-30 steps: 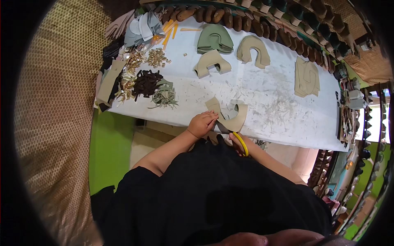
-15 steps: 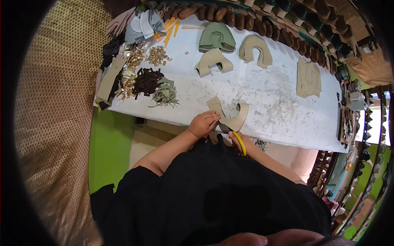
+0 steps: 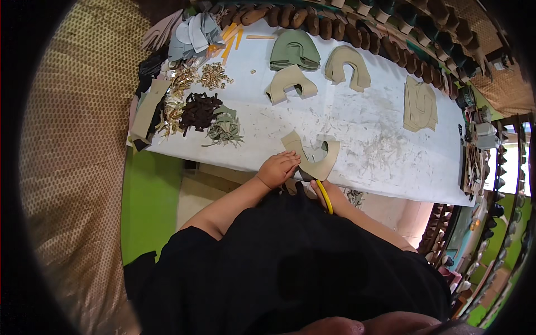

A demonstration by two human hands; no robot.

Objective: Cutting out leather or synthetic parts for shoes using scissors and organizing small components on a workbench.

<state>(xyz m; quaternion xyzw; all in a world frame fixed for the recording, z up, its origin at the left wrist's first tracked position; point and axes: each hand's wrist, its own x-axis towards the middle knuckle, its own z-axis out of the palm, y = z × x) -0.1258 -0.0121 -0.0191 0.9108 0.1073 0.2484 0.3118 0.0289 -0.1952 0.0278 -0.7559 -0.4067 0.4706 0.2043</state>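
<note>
At the table's near edge lies a beige U-shaped shoe upper piece (image 3: 321,168), its open side facing away from me. My left hand (image 3: 278,170) grips its left arm, with the fingers together over the material and the thumb out of sight. Close to the curved bottom of the piece, my right hand (image 3: 319,194) is closed on scissors with a yellow handle (image 3: 325,196). The blades are mostly hidden under the piece and between my hands, so I cannot tell whether they are apart.
On the white table (image 3: 262,120) lie a green stack (image 3: 293,49) and beige stacks (image 3: 347,67) of U-shaped pieces. More beige pieces (image 3: 419,106) lie right. Left are dark strips (image 3: 200,111), gold buckles (image 3: 215,76) and green scraps (image 3: 225,132). Shoe lasts (image 3: 352,36) line the far edge.
My right hand and the yellow scissors handle have shifted very slightly toward me and left. My left hand and the beige piece stay practically where they were.
</note>
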